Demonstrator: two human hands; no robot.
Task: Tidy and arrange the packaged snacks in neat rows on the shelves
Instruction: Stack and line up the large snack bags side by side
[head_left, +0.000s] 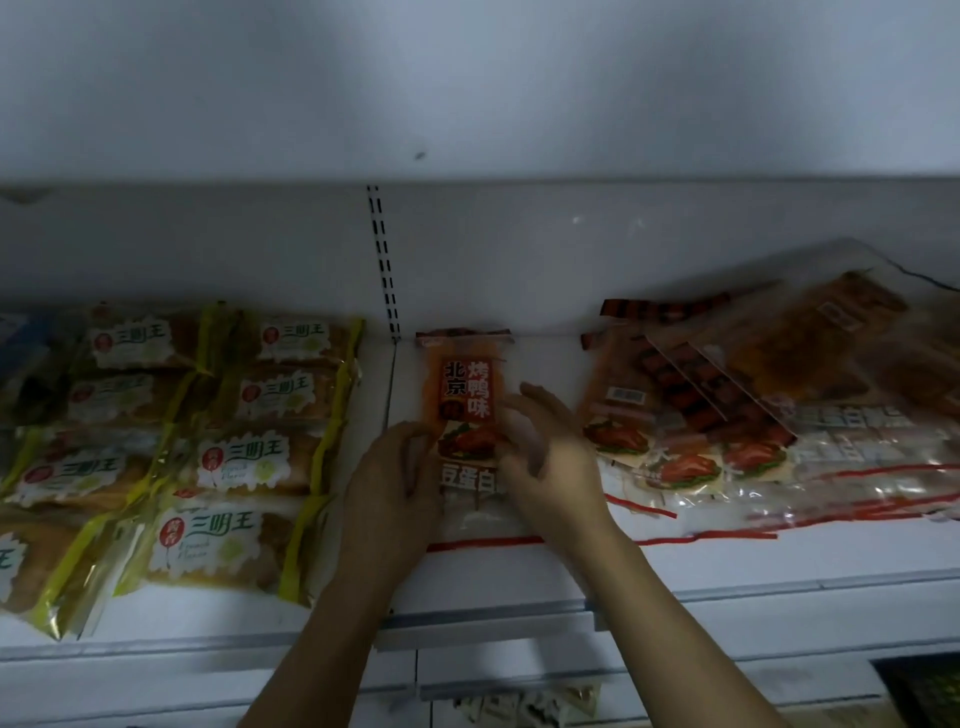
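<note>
An orange snack packet with a red label and a clear lower end lies flat on the white shelf, its top toward the back wall. My left hand sits at the packet's left edge, fingers curled onto it. At the packet's right edge my right hand has its fingers spread and loosely bent, touching the wrapper; it looks blurred. To the right, a heap of similar packets lies fanned out and overlapping, askew.
Bread packets with yellow edges fill the shelf's left part in rows. A slotted upright strip runs up the back wall. Bare shelf shows between the single packet and the heap. Small wrapped items show on the shelf below.
</note>
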